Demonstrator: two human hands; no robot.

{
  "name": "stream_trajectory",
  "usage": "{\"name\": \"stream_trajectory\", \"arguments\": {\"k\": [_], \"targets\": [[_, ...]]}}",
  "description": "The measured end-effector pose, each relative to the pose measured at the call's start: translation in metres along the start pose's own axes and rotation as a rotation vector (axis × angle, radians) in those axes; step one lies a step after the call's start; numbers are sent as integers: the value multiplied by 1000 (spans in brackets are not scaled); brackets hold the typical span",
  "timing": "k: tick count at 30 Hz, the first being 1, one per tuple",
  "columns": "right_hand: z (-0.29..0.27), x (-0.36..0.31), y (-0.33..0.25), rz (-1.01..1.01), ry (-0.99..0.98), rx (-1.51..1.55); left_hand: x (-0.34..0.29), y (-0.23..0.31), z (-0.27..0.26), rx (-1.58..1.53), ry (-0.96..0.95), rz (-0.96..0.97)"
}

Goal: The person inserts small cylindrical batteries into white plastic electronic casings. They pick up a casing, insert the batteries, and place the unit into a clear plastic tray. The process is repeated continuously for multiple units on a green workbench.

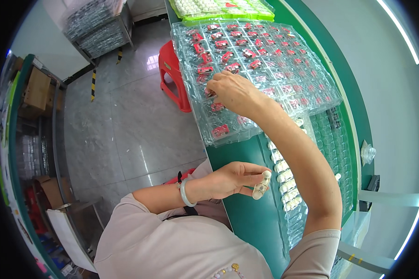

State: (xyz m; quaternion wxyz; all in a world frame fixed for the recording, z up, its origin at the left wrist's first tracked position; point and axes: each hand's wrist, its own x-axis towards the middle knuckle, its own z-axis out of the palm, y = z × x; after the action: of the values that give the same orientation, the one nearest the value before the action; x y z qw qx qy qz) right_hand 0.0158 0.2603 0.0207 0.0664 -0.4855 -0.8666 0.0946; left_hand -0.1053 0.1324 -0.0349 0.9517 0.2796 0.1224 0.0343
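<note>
My left hand (228, 180), with a pale bangle on its wrist, is held over the near edge of the green table. Its thumb and fingers pinch a small cream-white plastic piece (262, 185) with darker spots on the face turned up. My right hand (235, 93) reaches across to the left side of a clear plastic blister tray (233, 136). Its fingertips are pinched together low over one of the pockets, and what lies between them is mostly hidden. Small red car-shaped parts (221, 130) sit in many of the tray's pockets.
Beside my right forearm, cream-white pieces (286, 176) stand in a row in another clear tray. A bright green tray (223, 17) of white pieces lies at the far end. A red stool (173, 76) stands left of the green table (249, 216). Stacked clear trays (100, 39) fill a rack.
</note>
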Motion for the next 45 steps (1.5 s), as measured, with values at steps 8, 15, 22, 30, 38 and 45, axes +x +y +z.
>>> {"name": "stream_trajectory", "arguments": {"k": [8,15,22,30,38,45], "targets": [[-43,-59,-6,346,248,434,1,0,11,-4,34,-26],[-5,-24,-24,11,205,23,-5,-3,15,113,58,-75],[21,14,-35,420,321,71,-2,-9,10,150,-10,-41],[-4,9,-17,547,263,512,-2,-10,2,112,-93,-55],[-60,-123,-55,494,397,636,-12,-6,-1,-8,-90,1],[-14,-278,-134,799,701,1015,5,-16,28,-175,-375,-173]]}}
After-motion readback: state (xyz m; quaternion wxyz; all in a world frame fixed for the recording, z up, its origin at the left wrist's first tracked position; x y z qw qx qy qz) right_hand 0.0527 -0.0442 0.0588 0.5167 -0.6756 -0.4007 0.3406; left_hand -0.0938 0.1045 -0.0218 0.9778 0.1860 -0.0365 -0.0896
